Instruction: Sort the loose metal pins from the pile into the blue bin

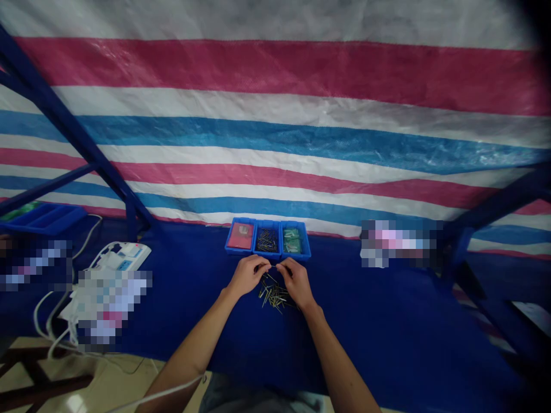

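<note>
Fingers [260, 267] pinch thin pin [270, 266] | 3 blue bins [267, 222] ahead | (red card [240, 236] print unreadable)

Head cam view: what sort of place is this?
Probably a makeshift small-parts assembly or sorting bench: three blue plastic bins, loose metal pins on a blue-covered table, and a striped tarpaulin hung behind on a blue frame.

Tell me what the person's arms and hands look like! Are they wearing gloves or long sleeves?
No gloves! The bare left hand and bare right hand show no rings or watch that I can see. The bare left forearm and bare right forearm have no sleeves on them. Soft grey cloth shows below them, and a thin white cable runs across by the left arm.
</note>
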The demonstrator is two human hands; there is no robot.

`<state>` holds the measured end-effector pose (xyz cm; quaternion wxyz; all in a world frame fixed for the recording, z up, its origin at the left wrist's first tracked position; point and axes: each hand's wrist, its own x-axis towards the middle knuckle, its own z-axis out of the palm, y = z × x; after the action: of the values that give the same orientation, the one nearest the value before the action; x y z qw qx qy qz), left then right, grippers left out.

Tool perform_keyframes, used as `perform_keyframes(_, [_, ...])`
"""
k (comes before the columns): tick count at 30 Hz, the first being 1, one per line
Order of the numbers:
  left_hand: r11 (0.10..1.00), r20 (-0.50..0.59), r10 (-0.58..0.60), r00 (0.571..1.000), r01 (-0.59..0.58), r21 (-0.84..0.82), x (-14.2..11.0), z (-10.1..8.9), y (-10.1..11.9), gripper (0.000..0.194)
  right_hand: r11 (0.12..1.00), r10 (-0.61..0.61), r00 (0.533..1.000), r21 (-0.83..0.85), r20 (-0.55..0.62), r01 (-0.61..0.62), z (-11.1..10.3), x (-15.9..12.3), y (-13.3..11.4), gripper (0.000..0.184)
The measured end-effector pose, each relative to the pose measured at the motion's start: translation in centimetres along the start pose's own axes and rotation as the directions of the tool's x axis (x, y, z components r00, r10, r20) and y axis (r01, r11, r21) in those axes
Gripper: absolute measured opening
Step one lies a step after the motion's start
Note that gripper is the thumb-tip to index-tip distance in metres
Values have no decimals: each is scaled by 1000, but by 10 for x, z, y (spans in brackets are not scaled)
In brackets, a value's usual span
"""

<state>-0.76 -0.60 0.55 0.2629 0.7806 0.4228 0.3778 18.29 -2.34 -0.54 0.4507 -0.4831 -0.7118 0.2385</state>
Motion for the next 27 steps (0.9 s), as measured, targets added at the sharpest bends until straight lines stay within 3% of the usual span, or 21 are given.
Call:
perform_keyframes(7, [1000, -53, -12, 999, 11, -15, 1, 0, -1, 24, 997, 15, 999, 73, -40, -12, -1, 0, -1, 17])
perform_keyframes(13, [998, -148, -33, 988, 24, -62, 0, -1, 0, 26, 998, 12, 998, 59, -64, -8, -3, 0, -2, 16])
perform_keyframes(16, [995, -296, -84, 952, 62, -84, -1, -1, -1, 27, 1000, 2, 999, 10, -45, -2, -4, -1, -1, 17])
perform_keyframes(19, [989, -461, -149, 875, 121, -91, -1, 0, -6, 30, 998, -15, 999, -55, 44, 18, -3, -2, 2, 15])
perform_keyframes(22, [978, -552, -207, 807, 179, -106, 1, 1, -12, 34, 994, -25, 993, -103, 115, 37, -1, -3, 5, 12])
perform_keyframes(23, [975, -558, -223, 800, 196, -108, 1, 2, -14, 34, 993, -22, 992, -114, 123, 36, 0, -3, 6, 11])
perform_keyframes(27, [965, -488, -258, 834, 242, -97, 3, 2, -20, 33, 987, -3, 990, -159, 144, 27, 3, -4, 8, 14])
